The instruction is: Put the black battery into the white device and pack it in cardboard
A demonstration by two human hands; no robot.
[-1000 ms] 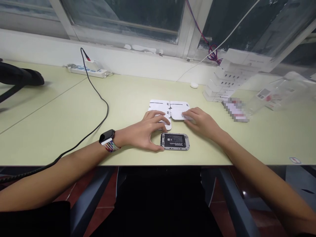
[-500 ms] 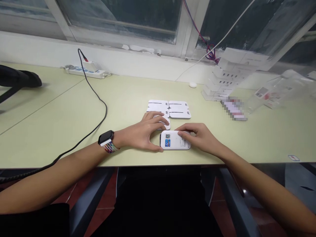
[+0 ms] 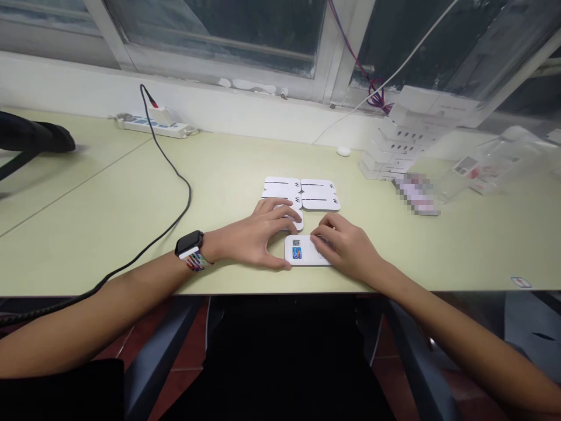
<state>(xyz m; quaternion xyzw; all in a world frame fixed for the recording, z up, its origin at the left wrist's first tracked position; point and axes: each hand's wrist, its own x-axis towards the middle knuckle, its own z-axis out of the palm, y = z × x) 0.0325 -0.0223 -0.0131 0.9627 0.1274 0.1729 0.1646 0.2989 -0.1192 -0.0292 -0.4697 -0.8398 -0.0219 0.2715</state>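
Left hand (image 3: 259, 237): I am viewing it lying open and low over the table (image 3: 228, 169), thumb and fingers spreading apart, gripping nothing.

White rounded-corner device (image 3: 303, 255): lying flat in front of the right hand, printed face up, its left end sitting between the left thumb and forefinger. The thumb tip is appearing to meet the near corner; I am judging that the left hand is serving as a stop against sliding.

Blue label (image 3: 297, 253): showing at the device's left end, left of the right fingertips, beneath a small square code (image 3: 296, 242).

Right hand (image 3: 350, 248): its fingers are bending over the device's right part, tips resting on top, presumably for downward pressure; whether they are also pinching an edge, I cannot tell.

White rounded panels (image 3: 319, 202): lying close together just beyond both hands, each legible one bearing a W-like mark; left fingers are covering part of the nearest. I am supposing the tight grouping is keeping them within reach.

Smartwatch (image 3: 190, 241): sitting on the left wrist, behind the hand.

Black cable (image 3: 191, 199): curving left of the left hand.

White boxes (image 3: 401, 140): standing stacked beyond the right hand, to its right, near a clear plastic bag (image 3: 495, 161).
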